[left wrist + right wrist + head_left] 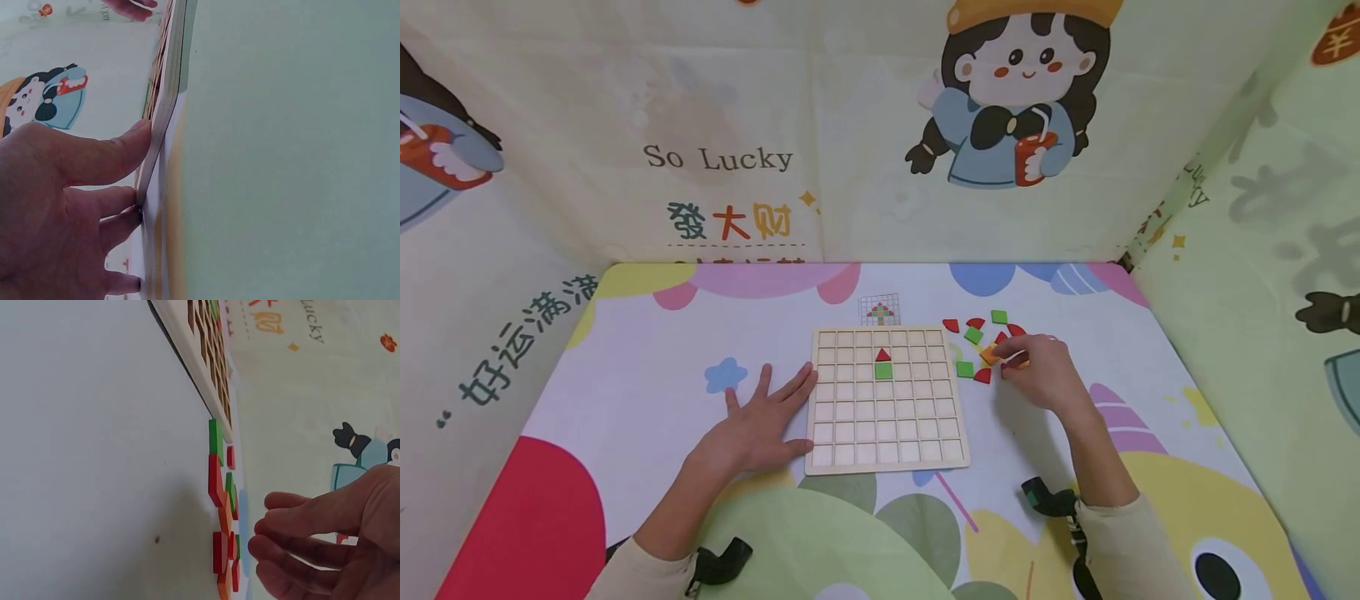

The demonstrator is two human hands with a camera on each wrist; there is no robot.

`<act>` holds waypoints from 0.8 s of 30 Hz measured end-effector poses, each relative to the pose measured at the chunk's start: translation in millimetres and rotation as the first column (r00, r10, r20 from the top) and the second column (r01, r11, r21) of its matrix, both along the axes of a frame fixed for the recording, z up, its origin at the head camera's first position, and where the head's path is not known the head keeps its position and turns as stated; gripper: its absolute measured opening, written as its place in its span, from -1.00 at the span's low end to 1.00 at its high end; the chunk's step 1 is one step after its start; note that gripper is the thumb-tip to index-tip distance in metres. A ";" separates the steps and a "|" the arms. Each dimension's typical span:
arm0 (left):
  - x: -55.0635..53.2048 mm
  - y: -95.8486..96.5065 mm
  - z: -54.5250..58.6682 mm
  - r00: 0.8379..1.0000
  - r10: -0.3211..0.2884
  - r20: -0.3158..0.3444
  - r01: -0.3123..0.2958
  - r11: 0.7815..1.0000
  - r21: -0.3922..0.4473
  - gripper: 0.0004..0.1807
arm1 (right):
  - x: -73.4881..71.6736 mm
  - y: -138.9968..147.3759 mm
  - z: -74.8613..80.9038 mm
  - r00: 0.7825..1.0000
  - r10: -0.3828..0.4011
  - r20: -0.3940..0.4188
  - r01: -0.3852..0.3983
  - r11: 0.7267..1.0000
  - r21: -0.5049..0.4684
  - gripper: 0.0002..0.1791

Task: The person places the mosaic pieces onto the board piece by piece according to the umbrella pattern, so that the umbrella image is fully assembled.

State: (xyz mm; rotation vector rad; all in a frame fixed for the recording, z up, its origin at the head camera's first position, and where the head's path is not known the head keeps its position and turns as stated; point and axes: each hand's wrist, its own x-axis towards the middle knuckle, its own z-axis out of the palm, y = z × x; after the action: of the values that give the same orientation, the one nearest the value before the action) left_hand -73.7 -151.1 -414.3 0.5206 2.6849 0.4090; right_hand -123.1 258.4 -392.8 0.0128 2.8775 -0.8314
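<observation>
Tiles (973, 335), red, green, orange, lie right of grid board (887, 467), mid-frame, below our nearer right hand (1041, 367): half-curled, nothing visibly held. Our left hand (763, 429), fingers spread, touches board's left edge.

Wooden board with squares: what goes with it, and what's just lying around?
Goes with it:
wooden board
red triangle and green square on it
loose pieces beside it
small grid picture behind it, probably

Just around:
patterned table cover
cartoon wall sheet

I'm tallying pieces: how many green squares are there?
4: one green square in the board; right of it, one near its edge, one behind that, one farthest back. The right hand may hide others.
</observation>
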 end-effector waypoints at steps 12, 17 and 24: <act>1.0 -1.7 -0.8 1.000 0.005 0.003 -0.005 1.000 0.009 0.02 | -3.3 4.5 -8.0 0.997 -0.021 0.076 0.016 0.997 0.072 -0.60; 1.5 -1.2 -0.8 1.000 0.007 0.002 -0.007 1.000 0.009 0.02 | -2.8 4.4 -11.5 0.997 -0.026 0.072 0.020 0.995 0.094 -0.60; 1.8 -1.2 -0.8 1.000 0.006 0.001 -0.006 1.000 0.007 0.02 | -1.1 0.8 -12.9 0.998 -0.009 0.069 0.002 0.995 0.095 -0.64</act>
State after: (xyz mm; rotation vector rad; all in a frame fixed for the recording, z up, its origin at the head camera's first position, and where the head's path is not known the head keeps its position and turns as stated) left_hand -71.9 -152.3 -415.1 0.5143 2.6852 0.4206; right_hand -124.3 259.2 -405.7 0.0591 2.8498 -0.6808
